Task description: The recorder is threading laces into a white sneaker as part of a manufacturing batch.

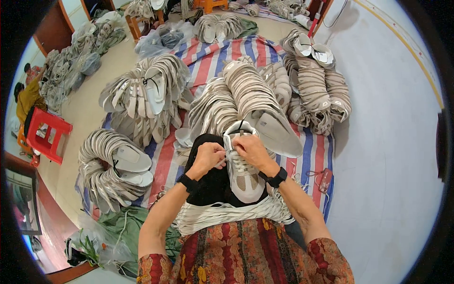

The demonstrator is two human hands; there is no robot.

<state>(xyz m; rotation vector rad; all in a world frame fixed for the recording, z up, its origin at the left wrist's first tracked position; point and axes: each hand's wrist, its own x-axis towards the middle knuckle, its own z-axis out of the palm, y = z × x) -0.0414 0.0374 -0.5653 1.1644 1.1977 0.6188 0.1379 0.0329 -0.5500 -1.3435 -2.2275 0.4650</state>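
Observation:
On my lap, over black cloth [202, 182], lies a beige and grey sneaker upper [247, 189] with its toe toward me. White shoelace [241, 166] criss-crosses its front. At the upper's left edge, beside the lace holes, my left hand [210, 157] is closed in a pinch on what looks like the lace. My right hand [255, 151] bends over the top of the lacing from the right, fingers closed on the lace there; the fingertips are partly hidden. A bundle of loose white laces [231, 215] stretches across my lap.
Stacked shoe uppers stand ahead [253, 90], at the left [113, 165], farther left [146, 87] and at the right [314, 90], on a striped sheet [165, 165]. A red phone-like object [324, 181] lies right. A red stool [49, 132] and another person [29, 102] are far left.

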